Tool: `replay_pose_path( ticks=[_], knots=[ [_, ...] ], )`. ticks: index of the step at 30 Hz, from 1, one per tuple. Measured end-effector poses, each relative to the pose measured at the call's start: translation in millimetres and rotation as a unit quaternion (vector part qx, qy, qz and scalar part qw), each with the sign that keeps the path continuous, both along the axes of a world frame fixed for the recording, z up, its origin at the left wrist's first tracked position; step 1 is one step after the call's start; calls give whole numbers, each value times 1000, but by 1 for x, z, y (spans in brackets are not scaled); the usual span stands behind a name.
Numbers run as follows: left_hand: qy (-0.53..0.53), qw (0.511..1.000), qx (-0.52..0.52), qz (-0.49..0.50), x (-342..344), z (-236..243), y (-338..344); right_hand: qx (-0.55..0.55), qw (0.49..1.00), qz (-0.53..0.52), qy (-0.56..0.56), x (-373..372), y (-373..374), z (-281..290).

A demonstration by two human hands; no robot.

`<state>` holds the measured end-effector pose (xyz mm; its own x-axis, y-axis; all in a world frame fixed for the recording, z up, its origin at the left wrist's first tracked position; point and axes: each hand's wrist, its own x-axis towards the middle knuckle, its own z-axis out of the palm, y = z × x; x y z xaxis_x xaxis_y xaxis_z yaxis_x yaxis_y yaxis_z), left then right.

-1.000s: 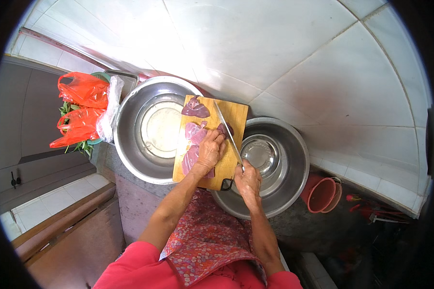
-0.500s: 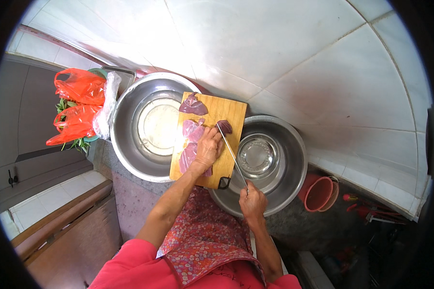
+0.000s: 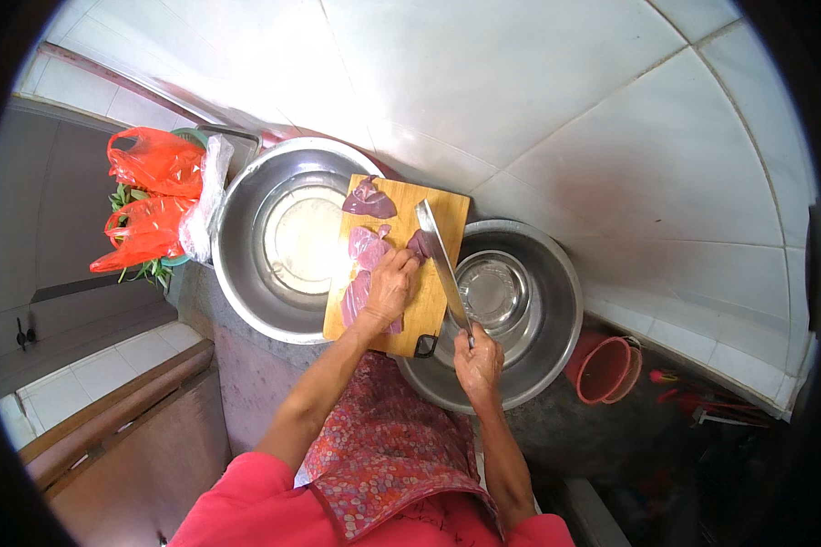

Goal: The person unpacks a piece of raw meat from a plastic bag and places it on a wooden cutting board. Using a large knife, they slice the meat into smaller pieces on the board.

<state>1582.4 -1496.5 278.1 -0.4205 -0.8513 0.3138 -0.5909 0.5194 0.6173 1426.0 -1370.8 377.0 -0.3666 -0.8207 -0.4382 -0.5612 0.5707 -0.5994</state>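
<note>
A wooden cutting board point(image 3: 433, 314) with a black corner bridges two metal basins. My left hand point(image 3: 392, 283) is on it, fingers curled against a small dark piece of raw meat point(image 3: 417, 243). In my right hand point(image 3: 479, 365) is a kitchen knife point(image 3: 442, 264), gripped by the handle, its broad blade tilted along the right side of that piece. Paler purplish slabs of raw meat point(image 3: 356, 290) lie to the left of and partly beneath my left hand. A darker slab of meat point(image 3: 369, 199) rests at the board's far left corner.
The left basin point(image 3: 237, 273) and right basin point(image 3: 565, 301) flank the board, below a tiled wall point(image 3: 520, 109). Red plastic bags point(image 3: 151, 228) with green leaves sit at far left. A red bucket point(image 3: 602, 374) stands right of the basins.
My right hand has turned the knife, so its blade now shows broadside and its tip has moved slightly right and away. My left fingers have shifted onto the small dark piece of meat.
</note>
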Motion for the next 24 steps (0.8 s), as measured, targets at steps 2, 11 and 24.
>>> replay_pose_path(
  ticks=[2, 11, 24],
  knots=[
    [-35, 999, 11, -17, -1, -1, -4, -11, 999, 24, 39, -1, 13, 10],
    [-12, 1000, -21, -8, -1, 0, -4, 2, 994, 67, 90, 6, 35, 9],
    [-43, 999, -18, -11, 10, -1, 6, -29, 999, 26, 32, 3, 6, 2]
  ],
)
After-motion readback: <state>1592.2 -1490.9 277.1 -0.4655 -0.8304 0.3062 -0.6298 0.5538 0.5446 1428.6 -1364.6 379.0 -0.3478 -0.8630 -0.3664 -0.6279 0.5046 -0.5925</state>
